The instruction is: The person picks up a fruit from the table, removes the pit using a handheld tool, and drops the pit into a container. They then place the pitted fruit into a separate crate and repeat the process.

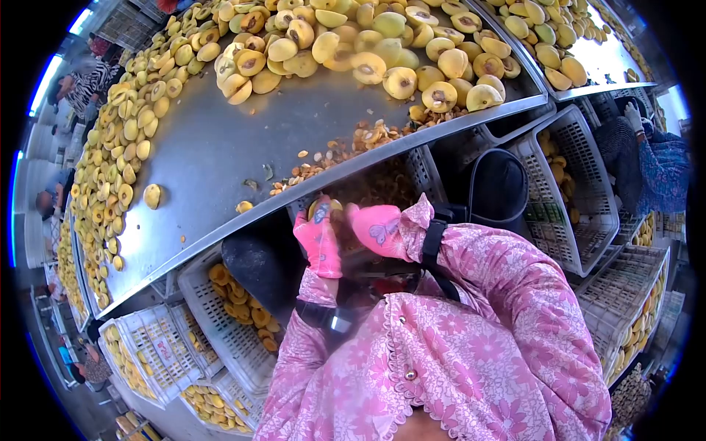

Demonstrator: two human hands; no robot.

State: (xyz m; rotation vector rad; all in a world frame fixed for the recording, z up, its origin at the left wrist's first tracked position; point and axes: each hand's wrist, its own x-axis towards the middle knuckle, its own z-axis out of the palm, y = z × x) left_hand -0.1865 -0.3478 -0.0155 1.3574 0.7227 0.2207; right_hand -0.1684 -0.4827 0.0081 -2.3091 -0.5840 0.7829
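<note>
My left hand [318, 241], in a pink glove, holds a small yellow fruit [323, 207] just below the edge of the metal table [220, 147]. My right hand [379, 229], also in a pink glove, is curled close beside it with its fingertips against the fruit. Whether it grips anything is hidden. Both hands hover over a white crate [419, 165] under the table edge. Halved yellow fruits [401, 81] are piled on the table above, and a strip of pits and scraps [353, 143] lies along its rim.
White plastic crates with fruit halves [235, 309] stand at lower left, another crate [581, 198] at right. A dark bucket [496, 187] sits by my right arm. A second tray of fruit [559, 44] is at top right. Other people work at the right edge [647, 162] and the left edge [84, 84].
</note>
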